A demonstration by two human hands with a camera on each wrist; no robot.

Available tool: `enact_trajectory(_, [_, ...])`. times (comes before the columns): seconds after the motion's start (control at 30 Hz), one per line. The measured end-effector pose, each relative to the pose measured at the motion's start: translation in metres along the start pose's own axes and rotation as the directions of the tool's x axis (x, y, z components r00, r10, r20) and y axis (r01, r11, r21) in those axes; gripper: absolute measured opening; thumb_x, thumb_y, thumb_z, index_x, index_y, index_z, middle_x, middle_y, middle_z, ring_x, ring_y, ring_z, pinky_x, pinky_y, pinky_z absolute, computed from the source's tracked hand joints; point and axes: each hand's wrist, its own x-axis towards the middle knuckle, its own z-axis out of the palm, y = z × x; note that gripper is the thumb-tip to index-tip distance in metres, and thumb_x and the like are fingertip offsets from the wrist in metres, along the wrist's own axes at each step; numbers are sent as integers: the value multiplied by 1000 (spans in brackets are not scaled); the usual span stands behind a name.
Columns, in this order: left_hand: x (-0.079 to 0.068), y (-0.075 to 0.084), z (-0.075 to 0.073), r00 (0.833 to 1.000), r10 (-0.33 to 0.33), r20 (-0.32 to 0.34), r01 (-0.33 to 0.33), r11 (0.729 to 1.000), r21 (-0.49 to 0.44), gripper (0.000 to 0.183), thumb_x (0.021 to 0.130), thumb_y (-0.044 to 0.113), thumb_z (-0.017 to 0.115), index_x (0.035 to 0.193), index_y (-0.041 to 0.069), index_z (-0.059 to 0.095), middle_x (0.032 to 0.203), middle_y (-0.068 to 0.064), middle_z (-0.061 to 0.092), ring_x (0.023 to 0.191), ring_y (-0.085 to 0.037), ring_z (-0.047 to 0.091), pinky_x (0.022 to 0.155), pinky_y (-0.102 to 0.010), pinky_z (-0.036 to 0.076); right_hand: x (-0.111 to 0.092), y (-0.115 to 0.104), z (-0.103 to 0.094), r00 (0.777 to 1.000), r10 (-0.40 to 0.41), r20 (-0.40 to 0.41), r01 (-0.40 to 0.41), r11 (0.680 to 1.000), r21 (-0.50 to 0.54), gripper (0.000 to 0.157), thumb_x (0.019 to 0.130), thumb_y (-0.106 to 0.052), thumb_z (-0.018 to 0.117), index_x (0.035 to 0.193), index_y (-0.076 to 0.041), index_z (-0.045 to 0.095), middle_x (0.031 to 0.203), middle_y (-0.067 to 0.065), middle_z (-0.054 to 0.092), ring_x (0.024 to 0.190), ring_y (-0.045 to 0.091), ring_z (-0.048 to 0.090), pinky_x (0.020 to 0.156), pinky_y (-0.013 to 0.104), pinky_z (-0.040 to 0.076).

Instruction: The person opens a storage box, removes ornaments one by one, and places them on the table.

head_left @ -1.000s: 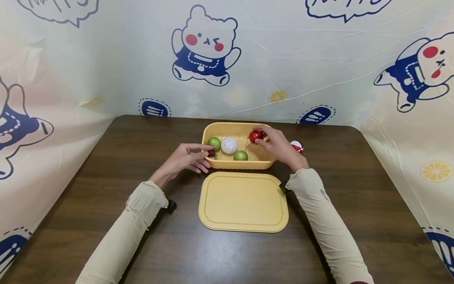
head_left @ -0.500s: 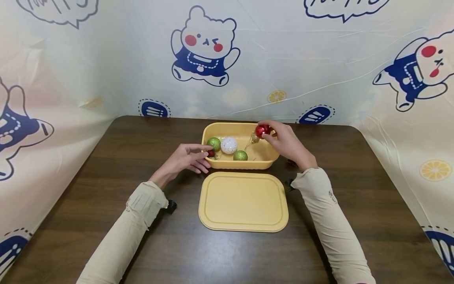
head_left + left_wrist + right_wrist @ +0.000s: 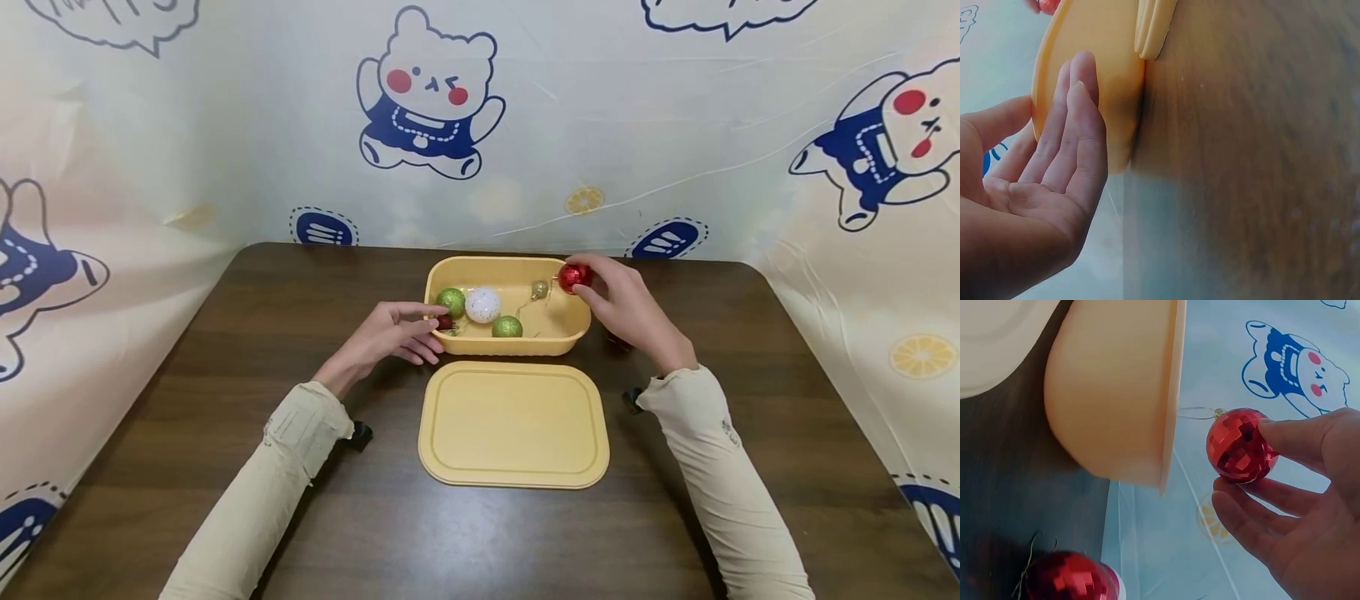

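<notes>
My right hand (image 3: 626, 300) pinches a red faceted Christmas ball (image 3: 1242, 445) between thumb and fingers, at the right back corner of the yellow box (image 3: 498, 346). Its string loop reaches toward the rim. At the box's left end, my left hand (image 3: 390, 337) touches the wall with nearly straight fingers, as the left wrist view shows. Inside the box lie two green glitter balls (image 3: 451, 302), a white speckled ball (image 3: 482, 305), a dark red ball (image 3: 446, 322) partly behind my left fingers, and a small gold ball (image 3: 539, 289).
In front of the box, the flat yellow lid (image 3: 513, 425) lies on the brown table (image 3: 480, 542). Another red faceted ball (image 3: 1069, 578) sits on the table right of the box, mostly hidden under my right hand in the head view. A printed cloth (image 3: 525, 125) hangs behind.
My right hand has moved right with the red Christmas ball, from over the box's inside to its right rim. The small gold ball now shows fully. My left hand has stayed put.
</notes>
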Motion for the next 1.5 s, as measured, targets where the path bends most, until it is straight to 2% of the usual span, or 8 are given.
enact_trajectory(0.27, [1, 2, -1, 1000, 2, 6, -2, 1000, -1, 41, 100, 24, 63, 137, 6, 60, 93, -25, 72, 76, -34, 74, 67, -39, 61, -15, 0, -9, 999, -18, -33, 18, 1000, -21, 43, 94, -11, 70, 135, -7, 58, 127, 12, 61, 103, 24, 59, 85, 46, 56])
enact_trajectory(0.4, [1, 0, -1, 1000, -3, 4, 3, 1000, -7, 41, 100, 24, 63, 137, 6, 60, 93, -25, 72, 76, -33, 74, 67, -39, 61, -21, 3, -14, 998, -24, -57, 22, 999, -33, 43, 92, -11, 72, 133, -8, 59, 125, 10, 62, 102, 21, 61, 87, 43, 56])
enact_trajectory(0.6, [0, -1, -2, 1000, 1, 1, -1, 1000, -7, 43, 99, 25, 64, 137, 6, 60, 92, -23, 73, 77, -34, 74, 68, -40, 61, -28, 5, -21, 997, -15, -70, 10, 997, -72, 43, 92, -14, 73, 132, -10, 59, 126, 8, 62, 108, 20, 59, 92, 43, 55])
enact_trajectory(0.87, [0, -2, -3, 1000, -6, 0, 6, 1000, -9, 41, 100, 24, 63, 137, 5, 60, 91, -22, 73, 76, -33, 74, 67, -40, 61, -36, 11, -29, 995, -2, -99, -7, 996, -92, 41, 91, -13, 73, 130, -9, 60, 124, 9, 63, 106, 21, 60, 89, 44, 56])
enact_trajectory(1.1, [2, -3, -2, 1000, 0, 4, 1, 1000, -11, 42, 99, 25, 64, 136, 5, 60, 91, -22, 73, 76, -33, 74, 67, -40, 61, -44, 25, -40, 989, 12, -145, -28, 993, -112, 39, 93, -14, 71, 130, -8, 60, 120, 9, 65, 105, 22, 62, 90, 47, 54])
enact_trajectory(1.3, [1, -3, -2, 1000, 1, 5, -1, 1000, -13, 42, 100, 25, 63, 137, 6, 60, 91, -23, 73, 76, -33, 74, 67, -40, 61, -50, 39, -50, 982, 83, -170, -105, 986, -126, 39, 94, -20, 72, 131, -11, 60, 121, 7, 67, 104, 23, 63, 88, 40, 53])
enact_trajectory(1.4, [1, -2, -2, 1000, 2, 4, -2, 1000, -8, 42, 100, 25, 63, 137, 6, 60, 92, -23, 73, 76, -33, 74, 67, -40, 61, -52, 48, -52, 976, 136, -169, -157, 981, -118, 42, 95, -23, 70, 133, -11, 59, 126, 10, 65, 103, 26, 64, 88, 43, 54])
enact_trajectory(1.5, [1, -1, -2, 1000, 5, 0, -5, 1000, -3, 42, 99, 25, 64, 137, 6, 60, 92, -23, 73, 76, -33, 74, 66, -39, 61, -53, 58, -54, 969, 179, -168, -196, 976, -95, 42, 96, -25, 68, 134, -10, 58, 128, 14, 64, 101, 30, 65, 88, 52, 54])
